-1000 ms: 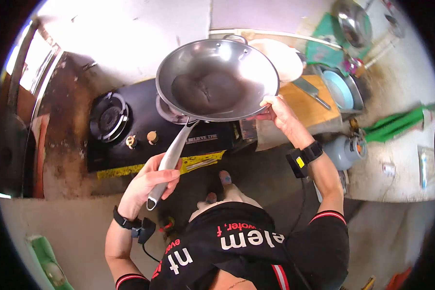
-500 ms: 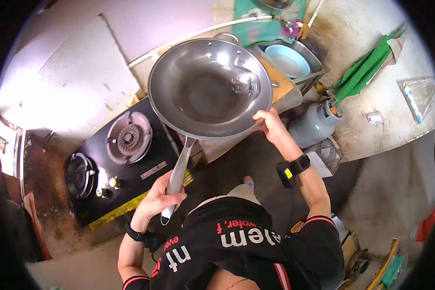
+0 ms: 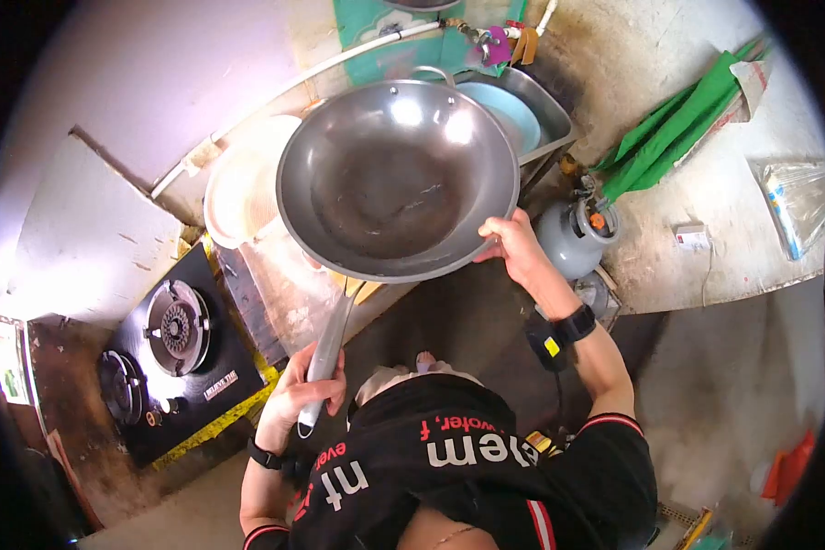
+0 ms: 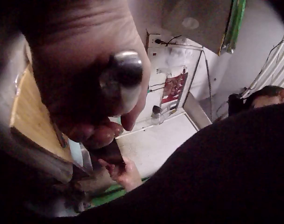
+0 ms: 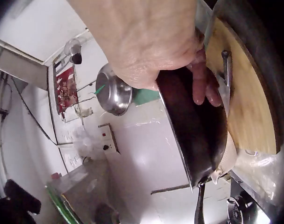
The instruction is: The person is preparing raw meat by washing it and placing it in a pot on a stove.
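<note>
A round grey metal wok (image 3: 390,188) is near the rectangular steel sink (image 3: 548,108), its silver handle (image 3: 331,341), gripped by the left hand (image 3: 293,396), pointing away; the right hand (image 3: 515,251), sink-side, pinches the rim (image 3: 403,278).

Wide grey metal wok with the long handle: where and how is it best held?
Grip the wok probably by its long grey metal handle, with the left hand coming from the person's side, since it slants back toward them. Its wide body likely wants a second hold: right hand at the near-right rim, thumb on top, fingers underneath.
</note>
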Action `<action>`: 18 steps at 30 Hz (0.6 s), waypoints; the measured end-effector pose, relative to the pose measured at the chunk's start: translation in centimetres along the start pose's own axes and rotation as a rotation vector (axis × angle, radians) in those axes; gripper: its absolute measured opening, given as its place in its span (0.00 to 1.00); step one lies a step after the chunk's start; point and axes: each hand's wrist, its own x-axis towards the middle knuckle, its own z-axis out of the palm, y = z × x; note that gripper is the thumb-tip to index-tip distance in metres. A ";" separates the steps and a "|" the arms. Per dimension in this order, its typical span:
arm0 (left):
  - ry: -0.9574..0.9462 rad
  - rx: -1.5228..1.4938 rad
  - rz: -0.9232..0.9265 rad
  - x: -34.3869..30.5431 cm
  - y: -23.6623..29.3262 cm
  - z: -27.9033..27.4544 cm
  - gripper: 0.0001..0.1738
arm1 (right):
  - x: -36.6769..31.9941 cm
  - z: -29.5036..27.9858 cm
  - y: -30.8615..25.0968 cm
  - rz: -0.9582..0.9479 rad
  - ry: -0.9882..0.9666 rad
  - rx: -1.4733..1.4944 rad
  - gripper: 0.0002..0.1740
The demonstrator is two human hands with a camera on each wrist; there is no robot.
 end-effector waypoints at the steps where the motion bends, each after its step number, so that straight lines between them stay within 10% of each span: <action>1: 0.003 -0.038 0.011 0.3 0.4 0.4 0.20 | 0.2 -0.4 -0.2 0.017 0.001 0.008 0.15; 12: -0.087 -0.089 0.066 6.9 9.1 3.4 0.43 | 6.5 -4.2 0.2 0.197 -0.155 0.252 0.22; 18: 0.170 -0.053 0.474 13.7 13.3 10.9 0.63 | 12.4 -8.6 -0.8 0.259 -0.259 0.316 0.18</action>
